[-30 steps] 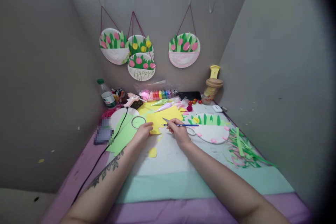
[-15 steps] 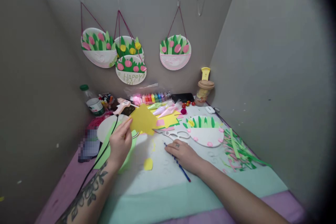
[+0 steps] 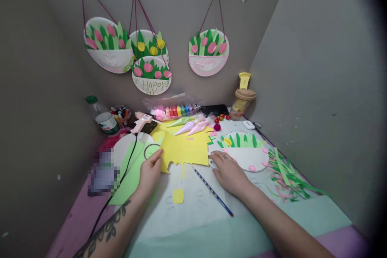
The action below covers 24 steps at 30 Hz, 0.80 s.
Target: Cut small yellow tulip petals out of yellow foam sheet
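The left hand (image 3: 150,174) pinches the near left corner of a yellow paper sheet with a cut, notched lower edge (image 3: 185,149), its grip closed on the paper, which lies toward the middle of the desk (image 3: 193,225). The right hand (image 3: 230,173) lies flat and spread, holding nothing, fingertips at white-handled scissors (image 3: 214,160), mostly hidden. A blue striped pencil (image 3: 213,192) lies between the hands. A small yellow paper petal (image 3: 178,196) lies nearer the front edge. A decorated white paper plate half (image 3: 244,154) sits just right.
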Motion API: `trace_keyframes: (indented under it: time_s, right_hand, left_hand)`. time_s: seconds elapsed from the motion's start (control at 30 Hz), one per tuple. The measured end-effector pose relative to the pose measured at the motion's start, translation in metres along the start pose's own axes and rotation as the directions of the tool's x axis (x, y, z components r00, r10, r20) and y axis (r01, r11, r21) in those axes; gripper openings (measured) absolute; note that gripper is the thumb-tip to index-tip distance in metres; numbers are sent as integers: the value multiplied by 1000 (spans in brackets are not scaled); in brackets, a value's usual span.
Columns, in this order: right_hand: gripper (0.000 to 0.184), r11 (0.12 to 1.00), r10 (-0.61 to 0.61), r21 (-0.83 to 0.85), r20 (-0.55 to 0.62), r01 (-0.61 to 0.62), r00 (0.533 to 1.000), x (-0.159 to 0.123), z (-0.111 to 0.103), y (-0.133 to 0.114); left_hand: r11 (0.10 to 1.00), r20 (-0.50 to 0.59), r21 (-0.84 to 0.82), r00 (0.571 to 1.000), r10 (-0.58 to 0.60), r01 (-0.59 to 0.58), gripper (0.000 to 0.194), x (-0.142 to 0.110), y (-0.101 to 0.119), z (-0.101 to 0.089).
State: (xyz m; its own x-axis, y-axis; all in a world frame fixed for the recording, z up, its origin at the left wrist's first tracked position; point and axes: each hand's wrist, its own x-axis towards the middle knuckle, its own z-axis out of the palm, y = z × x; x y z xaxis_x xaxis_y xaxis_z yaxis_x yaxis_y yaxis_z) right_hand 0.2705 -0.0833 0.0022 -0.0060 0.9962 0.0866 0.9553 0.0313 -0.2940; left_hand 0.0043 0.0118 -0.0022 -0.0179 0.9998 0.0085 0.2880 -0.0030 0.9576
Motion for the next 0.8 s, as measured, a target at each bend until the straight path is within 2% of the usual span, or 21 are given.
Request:
trace_keyframes:
  time_s: [0.1, 0.27, 0.33, 0.4, 0.5, 0.57, 0.67, 0.8]
  right_hand:
    - [46, 1000, 23, -12, 50, -23, 998, 3, -3, -3]
    - [32, 991, 65, -121, 102, -52, 993, 11, -13, -19]
    - [31, 983, 94, -166, 113, -74, 989, 14, -18, -27]
    - [29, 983, 99, -168, 125, -78, 987, 14, -21, -32]
    - [20, 987, 79, -153, 143, -57, 987, 11, -25, -36]
    - [15, 988, 56, -154, 154, -32, 987, 6, -28, -35]
    - [17, 984, 31, -177, 177, 1, 984, 0, -34, -29]
    - [23, 980, 28, -199, 154, 4, 988, -10, -48, -10]
  left_hand:
    - [999, 21, -2, 999, -39, 39, 44, 3, -1, -2]
    - [999, 202, 47, 979, -30, 21, 42, 5, 2, -4]
    - [999, 185, 37, 982, -42, 36, 44, 3, 3, -4]
    - [999, 122, -11, 992, -29, 30, 46, 1, 4, -6]
    - [990, 45, -143, 999, 4, 2, 51, -3, 6, -6]
    - [971, 44, -240, 999, 20, -9, 57, -4, 8, -4]
    - [938, 63, -347, 998, 30, -7, 66, -5, 9, 2]
    - [949, 41, -314, 999, 28, -13, 71, -10, 9, 4]
